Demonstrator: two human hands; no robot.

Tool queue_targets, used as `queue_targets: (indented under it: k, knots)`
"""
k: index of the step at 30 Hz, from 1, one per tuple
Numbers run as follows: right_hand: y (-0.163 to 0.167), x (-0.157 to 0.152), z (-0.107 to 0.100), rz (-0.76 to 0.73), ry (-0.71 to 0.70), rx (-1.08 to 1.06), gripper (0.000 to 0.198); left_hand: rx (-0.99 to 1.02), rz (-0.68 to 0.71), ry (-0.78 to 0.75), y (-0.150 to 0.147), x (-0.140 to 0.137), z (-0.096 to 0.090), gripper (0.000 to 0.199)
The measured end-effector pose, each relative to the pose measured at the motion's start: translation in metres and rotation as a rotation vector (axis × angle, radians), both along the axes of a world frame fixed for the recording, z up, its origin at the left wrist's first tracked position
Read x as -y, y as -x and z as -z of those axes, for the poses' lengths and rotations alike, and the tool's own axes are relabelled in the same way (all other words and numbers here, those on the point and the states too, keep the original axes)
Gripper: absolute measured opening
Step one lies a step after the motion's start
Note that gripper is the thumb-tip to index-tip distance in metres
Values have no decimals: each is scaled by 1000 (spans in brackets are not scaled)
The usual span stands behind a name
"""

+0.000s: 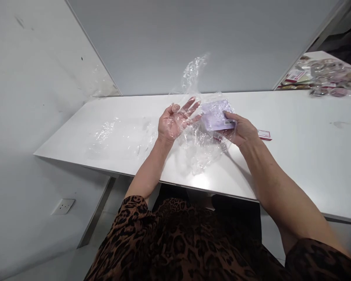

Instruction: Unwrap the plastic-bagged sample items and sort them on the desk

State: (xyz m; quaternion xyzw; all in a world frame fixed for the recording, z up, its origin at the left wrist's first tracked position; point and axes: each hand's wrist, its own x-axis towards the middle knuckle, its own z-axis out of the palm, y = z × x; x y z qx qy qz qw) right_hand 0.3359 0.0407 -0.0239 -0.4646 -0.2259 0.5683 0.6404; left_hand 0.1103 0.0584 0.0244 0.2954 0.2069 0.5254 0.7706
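My right hand grips a flat lilac packet by its right side, thumb on top and fingers beneath. Clear plastic film hangs around the packet and spreads down over the table, with a crumpled end rising behind it. To the left of the packet, my left hand is palm up with its fingers spread, and some of the film lies across or behind them. Whether those fingers touch the packet's left edge I cannot tell.
More clear plastic lies on the left of the white table. A red-and-white card rests just right of my right wrist. Several plastic-wrapped items sit at the back right. A grey panel stands along the table's far edge.
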Motion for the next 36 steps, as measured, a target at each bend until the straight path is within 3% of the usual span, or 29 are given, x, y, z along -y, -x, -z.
queue_targets:
  k: [3, 6, 12, 17, 22, 25, 28, 32, 36]
  knots:
    - [-7, 1, -14, 103, 91, -114, 10, 3, -107, -69, 7, -6, -1, 37]
    - [-15, 2, -22, 168, 80, -149, 13, -20, -219, -110, 11, -13, 2, 34]
    - [-26, -3, -18, 215, 17, -208, 16, -60, -335, -82, 17, -25, 11, 31]
    - [-30, -8, -5, 244, 87, -15, 13, -42, -359, -95, 22, -25, 11, 37]
    - [-29, -10, 3, 356, -39, 296, 14, -109, -315, -148, 10, -22, 7, 36]
    - [-28, -10, 2, 345, -105, 347, 15, -133, -285, -203, -5, -23, -10, 38]
    - [-28, -9, 1, 330, -155, 339, 17, -170, -268, -273, -21, -24, -38, 41]
    - [-30, -8, -3, 361, -169, 305, 15, -73, -169, -391, -39, -24, -79, 47]
    - [-32, -5, -9, 368, -197, 292, 12, -77, -171, -508, -49, -19, -108, 47]
